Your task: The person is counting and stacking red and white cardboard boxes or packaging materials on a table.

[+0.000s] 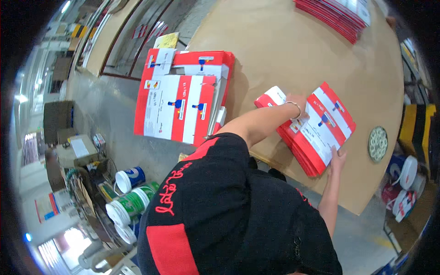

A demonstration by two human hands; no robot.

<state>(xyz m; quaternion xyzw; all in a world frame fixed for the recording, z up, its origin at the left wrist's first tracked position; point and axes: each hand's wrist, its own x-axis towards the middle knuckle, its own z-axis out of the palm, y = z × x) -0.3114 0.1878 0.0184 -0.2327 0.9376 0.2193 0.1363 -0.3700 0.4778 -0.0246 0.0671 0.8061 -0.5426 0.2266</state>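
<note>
A stack of flat red-and-white cartons [321, 123] lies slanted across the brown table. My left hand [297, 106], with a bracelet at the wrist, reaches over the stack's left side. Its fingers are apart and touch the cartons beside a red-and-white end flap [271, 97] that sticks out to the left. At the near right edge of the stack, my right hand [338, 160] grips the cartons, with its fingers partly hidden at their edge. Left of the table edge stands a larger bundle of similar folded cartons [172, 107], apart from both hands.
Another carton stack [332, 18] sits at the table's far right. A round dish with pale rings [377, 144] lies near the table's right edge [366, 183]. Plastic buckets [130, 201] stand on the left, and more buckets [403, 172] on the right by a yellow-and-black striped block [415, 130].
</note>
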